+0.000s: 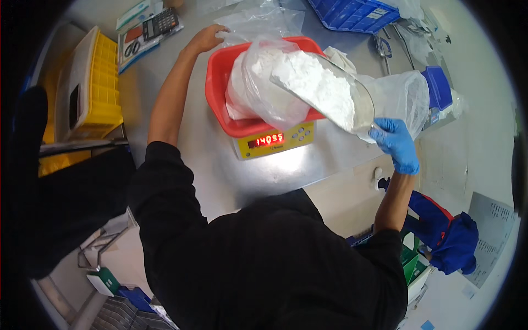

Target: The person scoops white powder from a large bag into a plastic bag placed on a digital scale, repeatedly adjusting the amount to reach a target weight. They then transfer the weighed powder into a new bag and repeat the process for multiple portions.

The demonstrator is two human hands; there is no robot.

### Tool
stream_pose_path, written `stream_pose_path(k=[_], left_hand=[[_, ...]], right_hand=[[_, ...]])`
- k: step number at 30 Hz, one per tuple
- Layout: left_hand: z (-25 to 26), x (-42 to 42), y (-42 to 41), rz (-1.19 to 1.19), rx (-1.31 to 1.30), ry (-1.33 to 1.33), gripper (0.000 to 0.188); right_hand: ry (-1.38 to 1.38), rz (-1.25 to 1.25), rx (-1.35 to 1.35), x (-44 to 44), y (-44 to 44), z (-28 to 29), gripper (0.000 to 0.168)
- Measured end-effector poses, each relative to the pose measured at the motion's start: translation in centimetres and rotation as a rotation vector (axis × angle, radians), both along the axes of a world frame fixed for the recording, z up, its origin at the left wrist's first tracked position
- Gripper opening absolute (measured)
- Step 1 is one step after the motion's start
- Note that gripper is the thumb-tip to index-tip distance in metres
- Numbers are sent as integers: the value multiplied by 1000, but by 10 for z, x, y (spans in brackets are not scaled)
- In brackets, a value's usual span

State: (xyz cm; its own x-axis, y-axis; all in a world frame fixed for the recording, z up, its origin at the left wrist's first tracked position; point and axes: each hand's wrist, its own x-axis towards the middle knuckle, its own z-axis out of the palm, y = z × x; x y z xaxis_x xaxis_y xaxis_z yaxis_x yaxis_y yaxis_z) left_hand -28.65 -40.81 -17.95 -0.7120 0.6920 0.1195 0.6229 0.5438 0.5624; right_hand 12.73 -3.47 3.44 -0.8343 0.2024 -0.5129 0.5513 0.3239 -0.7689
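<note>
My right hand [394, 144], in a blue glove, grips the handle of a metal scoop [365, 103] heaped with white powder [315, 82]. The scoop is tilted over a red plastic tub [214, 88] holding a clear plastic bag [268, 97] with white contents. Under the tub sits a yellow digital scale [275, 142] with lit red digits. Bare and reaching forward, my left hand [209, 38] is at the edge of some clear plastic bags [264, 24] beyond the tub. Whether its fingers pinch the plastic cannot be made out.
A metal table [192, 111] carries a calculator [161, 24], scissors [132, 48] and a blue crate [354, 14]. To the right stands an open plastic bag [400, 99] beside a blue container [438, 87]. Yellow crates [103, 82] are at left. Another person in blue clothing [445, 235] is at lower right.
</note>
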Motion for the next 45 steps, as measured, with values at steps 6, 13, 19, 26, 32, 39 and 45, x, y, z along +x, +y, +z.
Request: stream_pose_path(k=[6, 13, 19, 26, 32, 39, 45], left_hand=[[-50, -45, 48, -82, -202, 214, 70], [-93, -51, 46, -94, -211, 294, 32], [-46, 14, -55, 534, 106, 469, 12], [-64, 136, -178, 1375, -64, 511, 31], [-77, 190, -137, 1617, 1421, -743, 57], [-105, 99, -174, 2057, 715, -480, 43], [-27, 117, -199, 1950, 243, 127, 37]], right_hand=[[-29, -154, -3, 13, -25, 8, 36], [137, -271, -99, 26, -36, -10, 35], [133, -312, -41, 29, -36, -16, 29], [133, -290, -104, 31, -29, -25, 25], [156, -239, -169, 31, -30, -23, 22], [114, -162, -112, 28, -20, -26, 24], [111, -139, -157, 22, -14, -24, 24]])
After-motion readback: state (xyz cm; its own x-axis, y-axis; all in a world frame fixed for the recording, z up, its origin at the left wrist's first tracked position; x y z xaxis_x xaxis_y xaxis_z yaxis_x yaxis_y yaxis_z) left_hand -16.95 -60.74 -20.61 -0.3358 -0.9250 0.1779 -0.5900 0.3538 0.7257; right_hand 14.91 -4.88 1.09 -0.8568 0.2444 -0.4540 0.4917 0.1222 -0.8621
